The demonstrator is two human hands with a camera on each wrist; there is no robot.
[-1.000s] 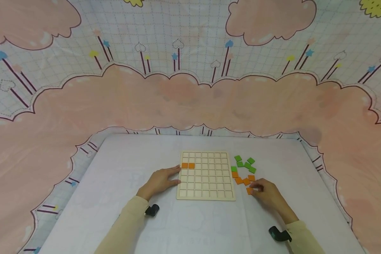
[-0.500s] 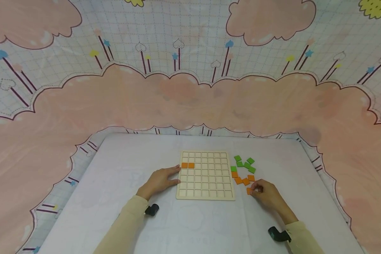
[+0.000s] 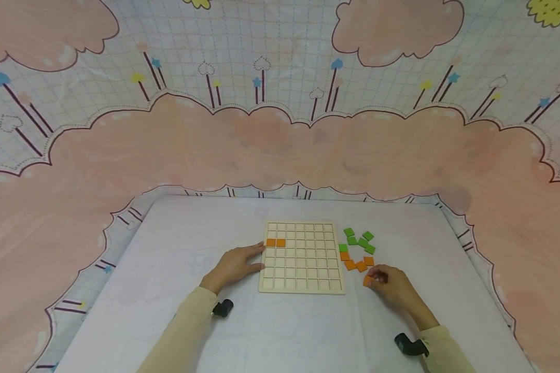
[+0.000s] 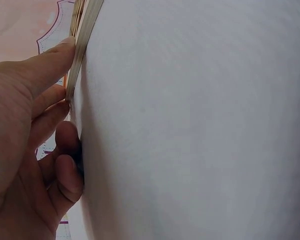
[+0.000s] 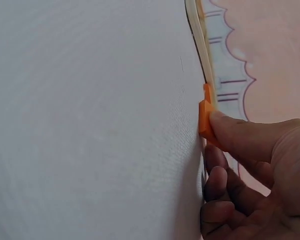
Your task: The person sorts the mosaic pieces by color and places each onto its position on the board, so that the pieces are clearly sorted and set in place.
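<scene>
A pale wooden grid board (image 3: 309, 289) lies on the white table, with two orange square tiles (image 3: 276, 243) side by side in its third row from the back, at the left. My left hand (image 3: 233, 265) rests against the board's left edge, its thumb and forefinger spread along it. In the left wrist view, the thumb (image 4: 55, 60) touches the board's rim (image 4: 85, 42), while the outer fingers bend near the tabletop. Right of the board, my right hand (image 3: 392, 284) pinches an orange tile (image 5: 206, 120) between thumb and fingers, tilted at the table surface.
Several loose green tiles (image 3: 362, 242) lie to the right of the board. Several loose orange tiles (image 3: 350, 265) are nearer, beyond my right hand. Behind the table (image 3: 121, 290) hangs a patterned cloth (image 3: 280, 145). A black wrist device (image 3: 410, 344) sits by the right sleeve.
The orange tile in my right hand has tipped slightly and shifted a little to the right. My left hand and the board stay where they were.
</scene>
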